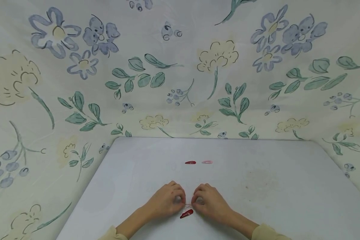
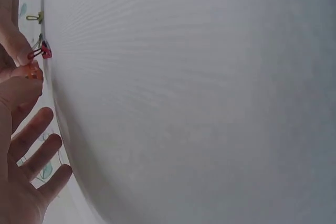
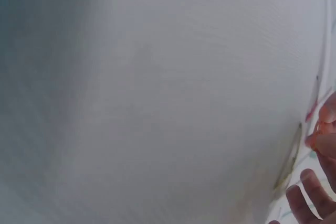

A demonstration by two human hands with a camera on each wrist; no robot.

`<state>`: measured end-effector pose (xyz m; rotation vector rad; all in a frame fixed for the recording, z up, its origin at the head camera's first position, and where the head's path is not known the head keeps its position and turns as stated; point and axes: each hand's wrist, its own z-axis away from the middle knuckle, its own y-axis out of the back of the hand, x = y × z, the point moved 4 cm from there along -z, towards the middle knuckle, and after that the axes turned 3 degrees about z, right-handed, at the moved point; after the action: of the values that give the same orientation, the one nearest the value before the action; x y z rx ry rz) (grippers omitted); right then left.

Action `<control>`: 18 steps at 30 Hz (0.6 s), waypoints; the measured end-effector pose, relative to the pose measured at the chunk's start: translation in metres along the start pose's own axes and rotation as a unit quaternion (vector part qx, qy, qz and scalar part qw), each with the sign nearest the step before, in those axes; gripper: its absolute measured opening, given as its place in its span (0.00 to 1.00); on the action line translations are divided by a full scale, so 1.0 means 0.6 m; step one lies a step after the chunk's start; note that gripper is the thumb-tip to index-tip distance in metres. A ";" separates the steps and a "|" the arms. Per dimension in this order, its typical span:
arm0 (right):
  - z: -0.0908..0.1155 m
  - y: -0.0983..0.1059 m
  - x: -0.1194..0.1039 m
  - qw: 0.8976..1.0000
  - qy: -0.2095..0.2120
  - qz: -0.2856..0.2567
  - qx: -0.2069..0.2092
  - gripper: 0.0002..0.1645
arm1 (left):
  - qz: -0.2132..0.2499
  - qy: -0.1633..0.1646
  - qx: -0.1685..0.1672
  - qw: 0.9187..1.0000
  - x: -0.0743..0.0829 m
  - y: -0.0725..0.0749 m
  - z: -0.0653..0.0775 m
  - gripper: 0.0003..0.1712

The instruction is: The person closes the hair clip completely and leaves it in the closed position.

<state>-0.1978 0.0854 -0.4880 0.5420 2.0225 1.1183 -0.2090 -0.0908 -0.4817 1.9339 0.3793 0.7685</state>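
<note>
In the head view my left hand (image 1: 168,200) and right hand (image 1: 212,204) face each other close together, low over the table. Thumb and index finger of each pinch a thin orange-pink band (image 1: 188,204), which spans the small gap between them. The wrist views show orange material at the fingertips, mostly covered by them; its exact kind is unclear. Just below the band a red snap hair clip (image 1: 186,214) lies slanted on the table, touched by neither hand. Farther back lie another red hair clip (image 1: 190,162) and a pink hair clip (image 1: 207,162), side by side.
The white table (image 1: 138,153) runs back to a floral curtain (image 1: 180,110), which also hangs along both sides. Faint stains (image 1: 261,183) mark the tabletop to the right. A small green item (image 2: 35,18) and a red item (image 2: 46,51) appear beyond the fingers in the left wrist view.
</note>
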 end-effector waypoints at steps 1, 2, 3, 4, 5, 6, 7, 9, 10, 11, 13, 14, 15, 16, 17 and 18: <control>-0.001 0.003 0.001 1.000 0.000 -0.001 0.007 0.07 | 0.004 0.007 -0.002 1.000 0.000 0.000 -0.002 0.08; -0.002 0.005 0.001 1.000 -0.002 0.000 0.013 0.07 | 0.008 0.015 -0.004 1.000 0.000 0.001 -0.003 0.08; -0.003 0.008 0.002 1.000 -0.007 0.001 0.016 0.07 | 0.011 0.022 -0.005 1.000 0.000 0.002 -0.005 0.07; -0.004 0.010 0.004 1.000 -0.016 0.002 0.016 0.07 | 0.016 0.030 -0.006 0.999 0.000 0.003 -0.007 0.07; -0.006 0.013 0.005 1.000 -0.026 0.003 0.014 0.07 | 0.021 0.036 -0.007 0.999 0.001 0.004 -0.009 0.07; -0.007 0.014 0.007 0.999 -0.036 0.004 0.012 0.07 | 0.027 0.043 -0.008 0.999 0.002 0.005 -0.011 0.06; -0.008 0.016 0.008 0.999 -0.045 0.007 0.008 0.06 | 0.032 0.049 -0.009 0.998 0.003 0.006 -0.013 0.05; -0.008 0.020 0.010 0.998 -0.059 0.008 0.004 0.05 | 0.045 0.060 -0.010 0.997 0.005 0.006 -0.016 0.04; -0.008 0.021 0.011 0.998 -0.065 0.008 0.005 0.05 | 0.051 0.066 -0.011 0.996 0.005 0.006 -0.017 0.04; -0.008 0.023 0.012 0.998 -0.068 0.008 0.008 0.05 | 0.053 0.069 -0.010 0.996 0.006 0.006 -0.019 0.04; -0.007 0.026 0.013 0.997 -0.074 0.010 0.015 0.06 | 0.056 0.075 -0.008 0.996 0.008 0.005 -0.022 0.05; -0.007 0.027 0.014 0.997 -0.078 0.009 0.019 0.06 | 0.054 0.078 -0.006 0.996 0.009 0.005 -0.024 0.06; -0.006 0.028 0.016 0.996 -0.083 0.009 0.022 0.06 | 0.050 0.080 -0.003 0.996 0.010 0.004 -0.026 0.07; -0.006 0.029 0.017 0.996 -0.087 0.009 0.024 0.06 | 0.046 0.081 -0.001 0.996 0.011 0.003 -0.027 0.07; -0.006 0.029 0.018 0.995 -0.091 0.008 0.026 0.06 | 0.041 0.082 0.003 0.996 0.011 0.002 -0.029 0.08; -0.005 0.030 0.018 0.995 -0.095 0.007 0.030 0.06 | 0.036 0.082 0.007 0.996 0.011 0.001 -0.031 0.08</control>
<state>-0.2071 0.1005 -0.4762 0.6666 1.8946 0.9788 -0.2163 -0.0746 -0.4725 1.9124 0.4170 0.9783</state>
